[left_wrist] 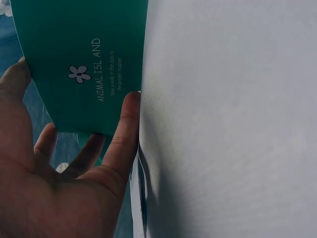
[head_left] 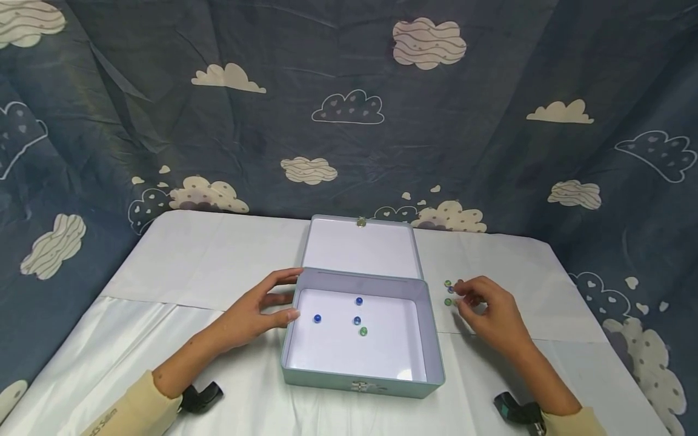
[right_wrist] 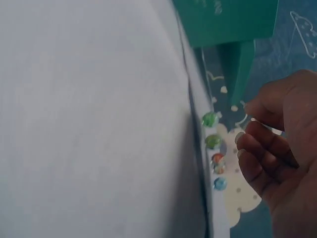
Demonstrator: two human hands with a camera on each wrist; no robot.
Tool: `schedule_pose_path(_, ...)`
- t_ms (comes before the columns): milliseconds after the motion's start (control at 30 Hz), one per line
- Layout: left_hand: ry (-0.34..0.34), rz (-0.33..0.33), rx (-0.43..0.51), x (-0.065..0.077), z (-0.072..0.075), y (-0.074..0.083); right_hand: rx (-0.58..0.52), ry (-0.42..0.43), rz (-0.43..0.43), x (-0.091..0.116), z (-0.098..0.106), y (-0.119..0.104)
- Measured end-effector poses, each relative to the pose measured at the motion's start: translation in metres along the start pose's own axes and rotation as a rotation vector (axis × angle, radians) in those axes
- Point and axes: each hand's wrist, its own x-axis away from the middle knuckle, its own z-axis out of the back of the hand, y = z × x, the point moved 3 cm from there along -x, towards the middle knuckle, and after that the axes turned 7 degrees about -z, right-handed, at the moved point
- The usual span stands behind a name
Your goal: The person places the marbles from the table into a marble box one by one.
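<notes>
A green tin box [head_left: 362,387] stands on the white cloth with its lid [head_left: 360,245] folded back behind it. Inside lie several glass marbles: blue ones such as the blue marble [head_left: 317,318], and a green marble [head_left: 363,331]. My left hand [head_left: 253,312] touches the box's left side, fingers extended along the wall with lettering [left_wrist: 99,69]. Right of the box, my right hand [head_left: 491,309] hovers at a small group of marbles, fingers bent and a gap between thumb and fingertips. Beside those fingertips are a green marble [right_wrist: 213,141], a reddish marble [right_wrist: 218,159] and a blue marble [right_wrist: 220,183].
White cloth [head_left: 218,266] covers the table, with a fold line running across it. Behind and around hangs a dark blue curtain [head_left: 338,60] printed with clouds. Each wrist carries a black camera mount, like the left mount [head_left: 202,398].
</notes>
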Motion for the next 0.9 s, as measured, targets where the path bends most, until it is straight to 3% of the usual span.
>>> schedule_pose_path(600,-0.009,-0.013,0.015,0.0,-0.001,-0.003,0.068,-0.151,-0.193,0.006,-0.007,0.016)
schedule_pose_path(900,-0.006,-0.018,0.014,0.0,-0.001,-0.002,0.062,-0.139,-0.183,0.006,-0.006,0.017)
